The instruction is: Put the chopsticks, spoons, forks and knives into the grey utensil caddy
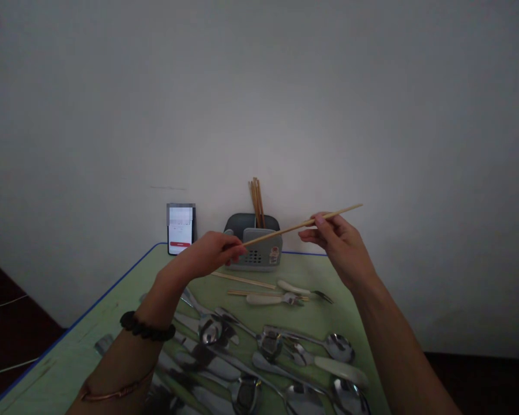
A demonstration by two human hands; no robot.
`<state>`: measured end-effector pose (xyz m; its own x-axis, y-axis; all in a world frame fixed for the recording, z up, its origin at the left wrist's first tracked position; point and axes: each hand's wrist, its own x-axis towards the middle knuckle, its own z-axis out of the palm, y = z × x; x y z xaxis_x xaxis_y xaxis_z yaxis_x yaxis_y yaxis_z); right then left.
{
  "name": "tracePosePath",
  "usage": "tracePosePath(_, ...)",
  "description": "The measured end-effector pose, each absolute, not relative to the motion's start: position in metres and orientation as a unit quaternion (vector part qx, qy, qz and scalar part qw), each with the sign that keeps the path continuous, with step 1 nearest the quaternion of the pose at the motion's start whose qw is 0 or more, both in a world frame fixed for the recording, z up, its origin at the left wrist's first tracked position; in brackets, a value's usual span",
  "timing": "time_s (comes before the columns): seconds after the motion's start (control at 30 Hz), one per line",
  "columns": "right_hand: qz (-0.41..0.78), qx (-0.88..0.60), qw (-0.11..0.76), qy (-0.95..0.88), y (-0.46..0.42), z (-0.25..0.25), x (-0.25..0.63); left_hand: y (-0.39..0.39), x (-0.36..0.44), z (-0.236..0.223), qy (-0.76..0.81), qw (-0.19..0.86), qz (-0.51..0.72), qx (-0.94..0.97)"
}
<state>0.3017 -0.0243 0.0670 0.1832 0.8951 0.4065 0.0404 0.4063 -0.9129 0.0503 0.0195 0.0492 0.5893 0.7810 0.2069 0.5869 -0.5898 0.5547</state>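
A long wooden chopstick (281, 232) is held slantwise above the table, its right end higher. My left hand (218, 251) pinches its lower left end. Nearer the other end, my right hand (339, 239) grips it between thumb and fingers, and the tip sticks out past the hand. Behind the chopstick stands a grey utensil holder (266, 262) with several chopsticks (256, 202) upright in it. Below the hands, more chopsticks (244, 280) lie flat beside two forks with pale handles, one fork (266, 300) in front of the other (305, 290).
Several metal spoons (339, 347) and other cutlery cover the near part of the green table (125, 308). A phone (180, 230) with a lit screen leans upright at the back left. A pale wall (259, 104) rises directly behind the table.
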Motion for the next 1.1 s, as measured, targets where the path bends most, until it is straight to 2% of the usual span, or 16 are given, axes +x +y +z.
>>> tracePosePath(0.3, 0.34, -0.405, 0.673, -0.517, -0.021, 0.064, 0.308, 0.018, 0.05, 0.051, 0.368, 0.228, 0.209, 0.877)
tracePosePath(0.47, 0.289, -0.399, 0.686, -0.536, -0.023, 0.066, 0.302, 0.021, 0.049, 0.049, 0.405, 0.226, 0.235, 0.854)
tracePosePath(0.67, 0.222, -0.371, 0.742, -0.513, -0.021, 0.069, 0.303, 0.026, 0.05, 0.046, 0.472, 0.096, 0.281, 0.83)
tracePosePath(0.83, 0.091, -0.362, 0.787, -0.491, -0.028, 0.077, 0.303, 0.028, 0.058, 0.04, 0.466, 0.023, 0.352, 0.811)
tracePosePath(0.97, 0.017, -0.395, 0.722, -0.567, -0.02, 0.088, 0.292, 0.028, 0.068, 0.031, 0.428, 0.019, 0.347, 0.834)
tracePosePath(1.1, 0.008, -0.459, 0.559, -0.69, 0.016, 0.096, 0.278, 0.027, 0.073, 0.024, 0.404, 0.024, 0.306, 0.862)
